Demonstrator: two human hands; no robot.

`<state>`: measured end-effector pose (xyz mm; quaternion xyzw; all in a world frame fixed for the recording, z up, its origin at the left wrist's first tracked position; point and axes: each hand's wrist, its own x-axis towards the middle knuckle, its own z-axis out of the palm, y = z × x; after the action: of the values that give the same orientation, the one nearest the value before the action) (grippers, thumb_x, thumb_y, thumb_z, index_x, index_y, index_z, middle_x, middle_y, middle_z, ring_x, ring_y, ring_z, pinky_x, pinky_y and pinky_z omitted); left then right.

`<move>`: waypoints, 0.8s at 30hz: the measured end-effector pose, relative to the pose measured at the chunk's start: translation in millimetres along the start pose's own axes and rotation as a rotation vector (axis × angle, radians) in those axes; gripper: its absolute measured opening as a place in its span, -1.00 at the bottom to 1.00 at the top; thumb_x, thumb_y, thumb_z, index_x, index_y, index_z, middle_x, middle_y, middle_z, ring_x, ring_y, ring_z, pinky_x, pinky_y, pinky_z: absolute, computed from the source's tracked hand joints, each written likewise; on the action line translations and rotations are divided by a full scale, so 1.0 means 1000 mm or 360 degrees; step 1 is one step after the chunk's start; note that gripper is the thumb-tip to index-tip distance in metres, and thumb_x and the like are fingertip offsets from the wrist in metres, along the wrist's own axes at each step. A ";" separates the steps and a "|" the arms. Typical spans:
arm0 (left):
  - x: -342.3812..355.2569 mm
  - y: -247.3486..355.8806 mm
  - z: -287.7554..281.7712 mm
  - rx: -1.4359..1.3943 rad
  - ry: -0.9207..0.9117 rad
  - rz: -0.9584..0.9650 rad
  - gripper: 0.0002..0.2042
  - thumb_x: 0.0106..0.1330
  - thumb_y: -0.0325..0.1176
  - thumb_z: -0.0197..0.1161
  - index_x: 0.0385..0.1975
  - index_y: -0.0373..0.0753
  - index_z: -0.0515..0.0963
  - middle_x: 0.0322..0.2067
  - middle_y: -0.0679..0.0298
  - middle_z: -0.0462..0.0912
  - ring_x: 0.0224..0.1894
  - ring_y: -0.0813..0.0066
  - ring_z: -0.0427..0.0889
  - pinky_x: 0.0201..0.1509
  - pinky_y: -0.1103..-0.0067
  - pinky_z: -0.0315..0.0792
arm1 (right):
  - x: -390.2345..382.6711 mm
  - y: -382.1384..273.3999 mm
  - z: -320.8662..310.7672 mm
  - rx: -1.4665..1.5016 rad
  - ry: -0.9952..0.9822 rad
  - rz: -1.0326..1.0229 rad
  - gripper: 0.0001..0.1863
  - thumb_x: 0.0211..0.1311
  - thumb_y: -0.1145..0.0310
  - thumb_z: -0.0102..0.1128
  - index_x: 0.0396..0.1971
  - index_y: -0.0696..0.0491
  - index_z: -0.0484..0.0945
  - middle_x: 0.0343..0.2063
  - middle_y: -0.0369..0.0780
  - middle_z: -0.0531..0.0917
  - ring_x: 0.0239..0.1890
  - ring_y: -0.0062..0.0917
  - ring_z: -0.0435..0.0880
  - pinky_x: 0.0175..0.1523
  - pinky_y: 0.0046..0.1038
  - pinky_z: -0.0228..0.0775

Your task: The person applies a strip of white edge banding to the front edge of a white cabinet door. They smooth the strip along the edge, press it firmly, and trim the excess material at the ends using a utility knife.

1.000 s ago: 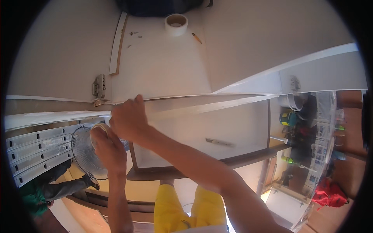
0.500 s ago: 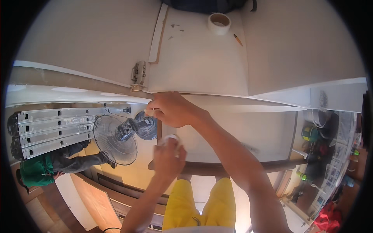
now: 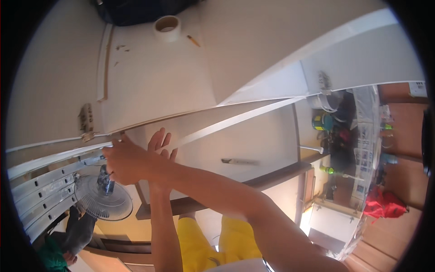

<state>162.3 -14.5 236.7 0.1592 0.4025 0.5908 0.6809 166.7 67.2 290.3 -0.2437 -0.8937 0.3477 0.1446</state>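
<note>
At the left end of the white cabinet's front edge (image 3: 158,119), my right hand (image 3: 129,158) is closed, its fingertips against the edge; what they pinch is hidden. My left hand (image 3: 162,144) is just right of it, its wrist passing behind my right forearm. A long, thin white strip (image 3: 235,119) runs out rightward from between the left fingers, which are partly spread around it. Below the strip, a utility knife (image 3: 239,161) lies on the pale lower surface. A metal hinge (image 3: 86,119) is fixed left of my right hand.
On the cabinet board are a tape roll (image 3: 166,28), a short pencil (image 3: 194,41) and several screws (image 3: 120,47). A dark bag (image 3: 145,10) lies behind them. A standing fan (image 3: 103,197), a ladder (image 3: 43,181) and another person (image 3: 54,254) are at lower left. A red bag (image 3: 384,204) is at right.
The view has swung, shifting the scene leftward. My left hand has risen beside the right one. The white strip now stretches rightward from it. My right hand stays at the cabinet's edge.
</note>
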 end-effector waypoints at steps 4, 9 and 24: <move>0.005 -0.029 -0.001 0.0143 0.0107 0.0021 -0.56 0.39 -0.40 0.35 0.23 -0.26 0.42 0.26 0.09 0.47 0.30 0.23 0.47 0.42 0.31 0.32 | 0.013 -0.008 0.014 -0.0040 -0.0005 -0.0207 -0.70 0.15 0.04 0.37 -0.45 -0.03 0.82 -0.05 -0.25 0.61 0.18 -0.18 0.45 0.32 -0.03 0.19; 0.007 -0.050 -0.002 0.0287 0.0383 0.0111 -0.64 0.37 -0.40 0.38 0.12 -0.28 0.50 0.01 0.18 0.66 0.06 0.43 0.65 0.16 0.64 0.55 | 0.025 -0.014 0.017 -0.0239 -0.0158 -0.0342 -0.62 0.13 -0.05 0.40 -0.43 -0.02 0.84 0.08 -0.36 0.58 0.27 -0.23 0.36 0.35 -0.09 0.18; 0.012 -0.034 -0.012 0.0982 0.0288 0.0035 -0.64 0.39 -0.32 0.37 0.08 -0.35 0.51 0.00 0.01 0.68 -0.01 0.43 0.65 0.07 0.58 0.52 | 0.071 -0.036 0.051 -0.0056 -0.0029 -0.0076 -0.78 0.01 0.15 0.42 -0.42 -0.03 0.72 -0.23 -0.17 0.64 -0.11 -0.34 0.62 0.05 -0.29 0.43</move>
<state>176.2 -15.0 201.4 0.3093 0.6199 0.4599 0.5554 73.2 53.5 285.1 -0.2216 -0.9066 0.3305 0.1403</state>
